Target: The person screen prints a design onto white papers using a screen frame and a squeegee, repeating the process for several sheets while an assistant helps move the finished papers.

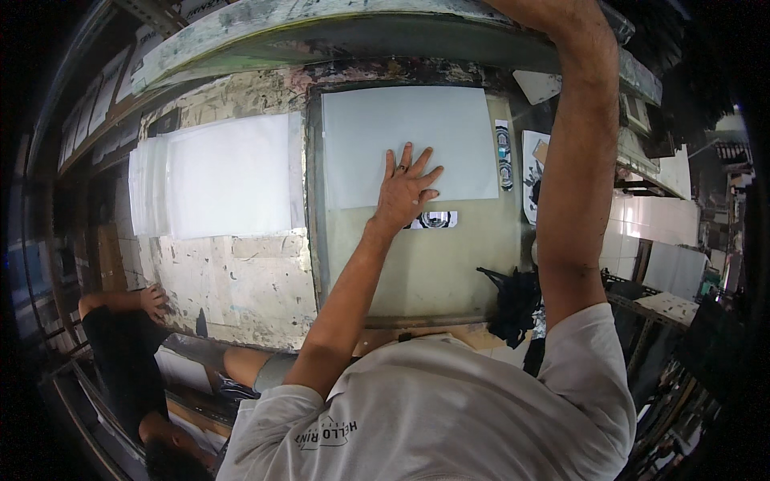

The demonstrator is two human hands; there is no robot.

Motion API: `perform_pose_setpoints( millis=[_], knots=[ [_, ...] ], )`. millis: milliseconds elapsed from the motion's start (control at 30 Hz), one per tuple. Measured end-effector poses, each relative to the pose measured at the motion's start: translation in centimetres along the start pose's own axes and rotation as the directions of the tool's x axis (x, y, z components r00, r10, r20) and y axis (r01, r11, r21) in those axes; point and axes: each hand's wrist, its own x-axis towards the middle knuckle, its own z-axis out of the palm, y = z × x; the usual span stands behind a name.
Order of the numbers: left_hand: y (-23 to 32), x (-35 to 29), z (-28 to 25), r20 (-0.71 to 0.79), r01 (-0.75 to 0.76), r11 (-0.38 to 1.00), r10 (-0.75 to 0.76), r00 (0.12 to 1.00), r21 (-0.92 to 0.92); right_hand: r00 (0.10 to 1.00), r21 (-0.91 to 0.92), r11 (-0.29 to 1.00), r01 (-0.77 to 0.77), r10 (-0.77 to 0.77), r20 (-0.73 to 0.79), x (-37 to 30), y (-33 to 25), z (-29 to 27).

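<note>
My left hand (pixel 403 188) lies on a pale, translucent rectangular sheet (pixel 353 132), its fingers spread and a ring on one of them. Under the sheet is a smooth, yellowish board (pixel 417 276). Just below the hand, a small printed strip (pixel 439 220) in black and white sits along the sheet's near edge. A second printed strip (pixel 504 152) runs beside the sheet's right edge. My right arm reaches up to the top of the picture by a long, paint-stained frame (pixel 361 24); the hand itself is cut off there.
To the left, a pile of white sheets (pixel 228 172) rests on a paint-spotted table (pixel 233 280). A crumpled black cloth (pixel 513 301) hangs at the board's right corner. Another person's hand (pixel 152 302) touches the table's left edge. Metal racks (pixel 642 313) stand at right.
</note>
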Motion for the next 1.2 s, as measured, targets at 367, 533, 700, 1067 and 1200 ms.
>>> perform_pose_setpoints(
  millis=[367,533,700,1067,1200],
  knots=[
    [1.6,-1.8,0.6,-0.033,-0.067,0.998,0.066,0.997,-0.023,0.997,0.06,0.995,0.074,-0.073,-0.019,-0.3,0.4,0.1],
    [2.0,-2.0,0.6,-0.016,-0.076,0.997,0.076,0.997,-0.007,0.995,0.055,0.995,0.081,-0.078,-0.057,0.1,1.2,1.0],
    [2.1,-2.4,-0.9,-0.037,-0.101,0.995,0.1,0.994,-0.015,0.992,-0.079,0.996,0.049,-0.058,-0.109,-0.6,1.1,1.8],
    [-0.4,-9.2,-19.0,-0.698,-0.45,0.534,-0.579,0.421,-0.716,0.953,-0.073,0.959,0.274,-0.281,-0.112,-11.4,1.2,6.3],
    [-0.5,-14.1,-17.6,-0.518,-0.067,0.544,-0.744,0.421,-0.836,0.977,-0.06,0.979,0.196,-0.2,-0.069,-18.5,-0.1,9.1]
  ],
)
